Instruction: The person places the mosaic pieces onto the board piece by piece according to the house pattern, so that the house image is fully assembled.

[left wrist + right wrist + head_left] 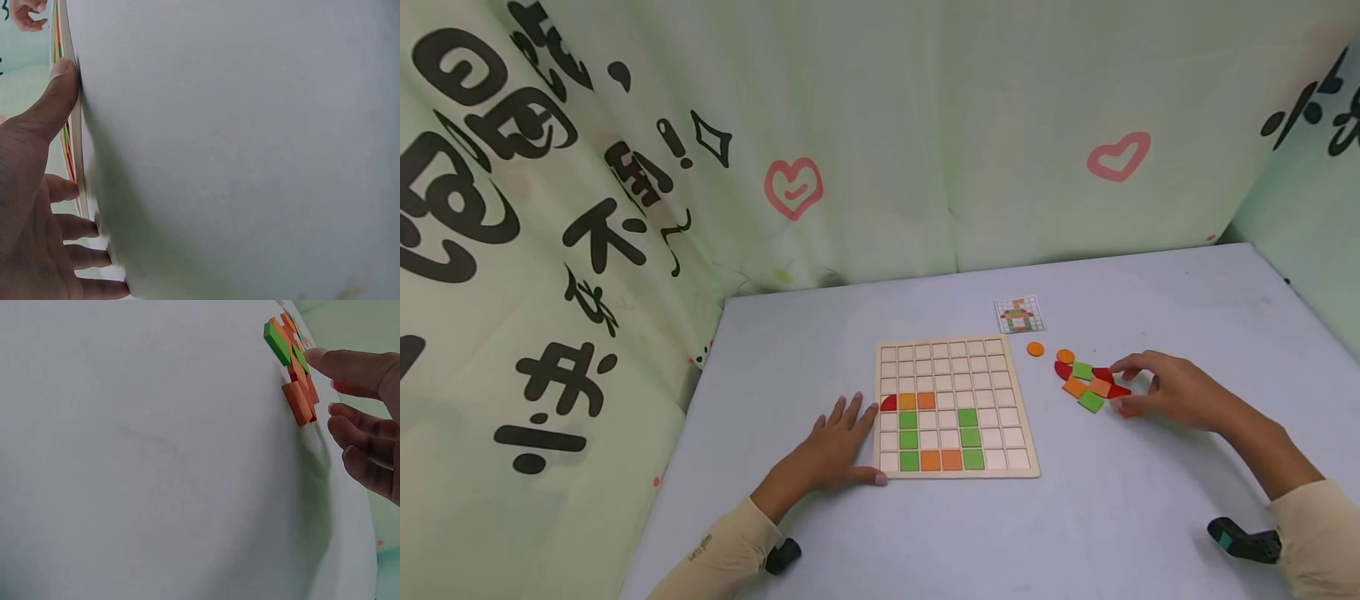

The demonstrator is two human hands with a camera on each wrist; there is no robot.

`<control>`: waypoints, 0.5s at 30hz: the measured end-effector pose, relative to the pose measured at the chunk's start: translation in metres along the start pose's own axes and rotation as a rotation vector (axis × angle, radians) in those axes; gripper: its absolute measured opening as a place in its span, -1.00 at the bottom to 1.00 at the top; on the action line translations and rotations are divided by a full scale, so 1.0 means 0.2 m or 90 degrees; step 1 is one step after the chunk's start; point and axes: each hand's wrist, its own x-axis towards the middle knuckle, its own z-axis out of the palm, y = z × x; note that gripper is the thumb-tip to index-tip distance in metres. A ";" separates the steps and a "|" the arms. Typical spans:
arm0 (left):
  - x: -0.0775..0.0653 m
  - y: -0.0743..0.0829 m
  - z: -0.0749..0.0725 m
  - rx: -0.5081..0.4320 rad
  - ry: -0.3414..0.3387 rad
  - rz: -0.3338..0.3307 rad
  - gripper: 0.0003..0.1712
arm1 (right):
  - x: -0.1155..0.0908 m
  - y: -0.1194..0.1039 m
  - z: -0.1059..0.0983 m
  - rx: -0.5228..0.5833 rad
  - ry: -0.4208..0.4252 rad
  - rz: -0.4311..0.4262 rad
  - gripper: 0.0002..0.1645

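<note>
Tiles point(1099, 387) lie in a loose cluster at the fingertips of the right hand point(1178, 392), thumb and forefinger parted.
They look light, stiff and smooth, likely best pinched by opposite side edges; the left hand point(835, 450), fingers spread, touches the edge of the board point(947, 419) between the hands.

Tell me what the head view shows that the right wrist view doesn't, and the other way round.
Only the head view shows the left hand and the grid board.

Only the right wrist view clearly shows the thick side of a green block.

Both show the right hand, coloured blocks, tabletop and curtain.
</note>
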 end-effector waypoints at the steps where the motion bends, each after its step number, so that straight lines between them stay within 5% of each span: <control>1: 0.00 0.00 0.00 0.000 0.000 0.000 0.30 | -0.01 0.01 0.00 -0.004 0.003 0.003 -0.29; 15: 0.00 0.00 0.01 0.005 0.001 0.005 0.30 | -0.08 0.07 0.07 -0.029 0.044 0.066 -0.39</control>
